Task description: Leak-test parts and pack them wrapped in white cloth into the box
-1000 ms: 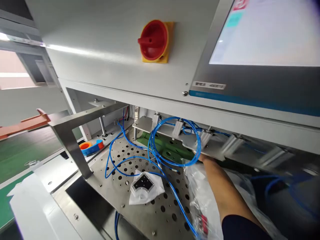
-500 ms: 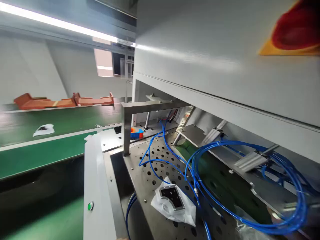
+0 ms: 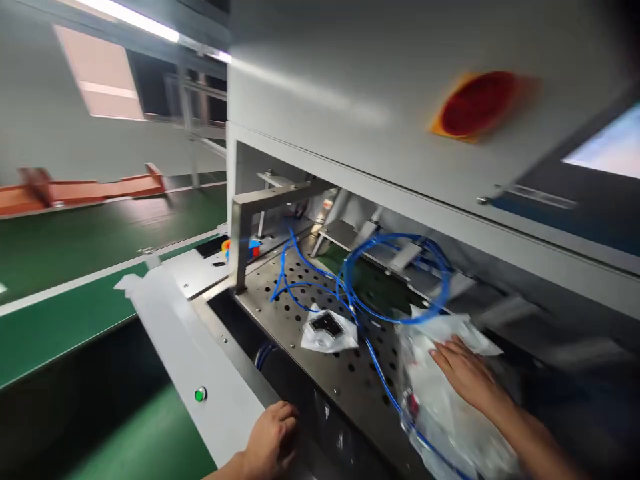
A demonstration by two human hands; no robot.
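"How's the right hand (image 3: 464,375)?"
"Outstretched, laid on the clear plastic bag (image 3: 445,420), fingers unclenched."
"And that bag sits where?"
"Right side of the perforated plate (image 3: 316,360), blue tubing (image 3: 377,365) running along its left."
"The left hand (image 3: 274,433)?"
"Half curled beside the edge of the white panel (image 3: 195,353). Whether it grips anything, I can't tell."

l hand (image 3: 275,430) low, nr bottom ctr, fingers curled, back of hand up; only a bit of l forearm (image 3: 227,470) in view. r hand (image 3: 465,373) higher up, palm dn, fingers extended fwd & left; r forearm (image 3: 537,437) bare, angled in from lower rt.
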